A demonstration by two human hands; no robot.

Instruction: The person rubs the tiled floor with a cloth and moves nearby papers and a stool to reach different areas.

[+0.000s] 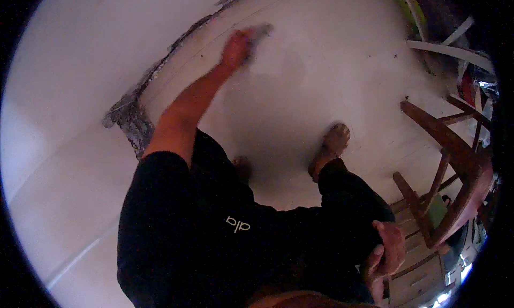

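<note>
My left arm reaches out over the pale floor (289, 88). At its end my left hand (236, 50), smeared a little by motion, is closed around a small grey thing (261, 34) held low at the floor; its kind is too blurred to make out. A darker, damp-looking patch (267, 102) spreads over the floor between that hand and my feet. My right hand (390, 249) is beside my right knee, its fingers loosely bent and apart, with nothing seen in it.
A rough, crumbled strip (131, 118) runs along the foot of the white wall (69, 110) on the left. To the right lies a brown wooden chair (460, 158), legs toward me, near a slatted wooden piece (417, 276). Several curved strips (450, 50) clutter the far right.
</note>
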